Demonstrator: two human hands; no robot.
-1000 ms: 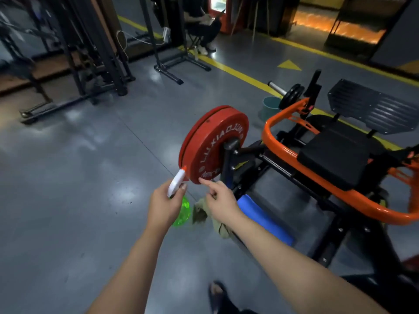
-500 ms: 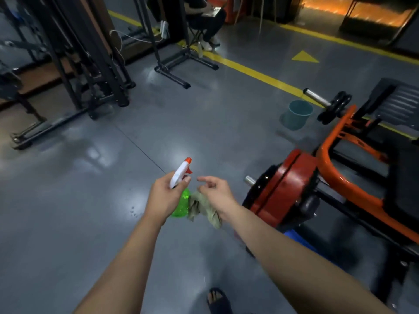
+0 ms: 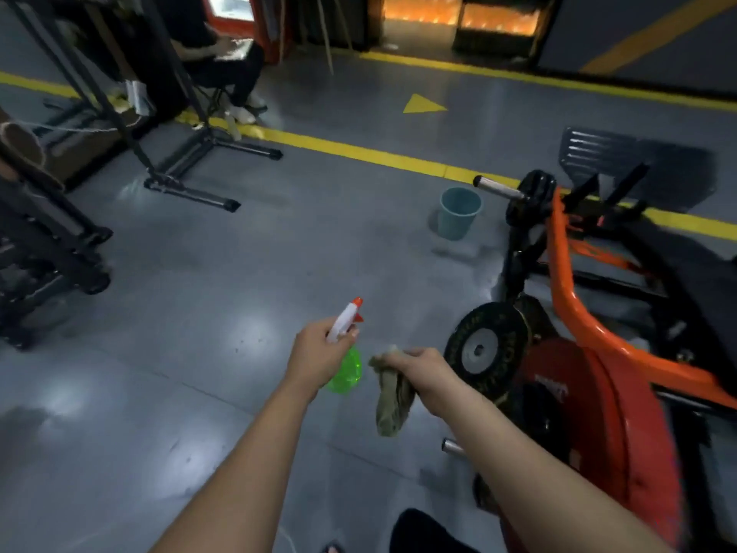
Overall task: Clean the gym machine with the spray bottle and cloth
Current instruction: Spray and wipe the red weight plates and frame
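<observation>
Both hands loaded beside the gym machine [image 3: 598, 337].
Left hand [image 3: 319, 359] grips the spray bottle [image 3: 346, 369]; right hand [image 3: 422, 373] clutches the cloth [image 3: 393, 401], apparently clear of the red plate [image 3: 590, 425].

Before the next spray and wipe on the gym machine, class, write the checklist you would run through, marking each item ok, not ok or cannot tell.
1. Spray bottle gripped in the left hand: ok.
2. Cloth held in the right hand: ok, it hangs bunched below the fist.
3. Nozzle aimed at the gym machine: not ok, it points ahead over the floor; the black plate is off to the right.
4. Cloth against a surface: not ok, it hangs apart from the black plate.
5. Liquid left in the spray bottle: cannot tell.
6. Bucket out of the way: ok, it stands on the floor farther ahead.
</observation>
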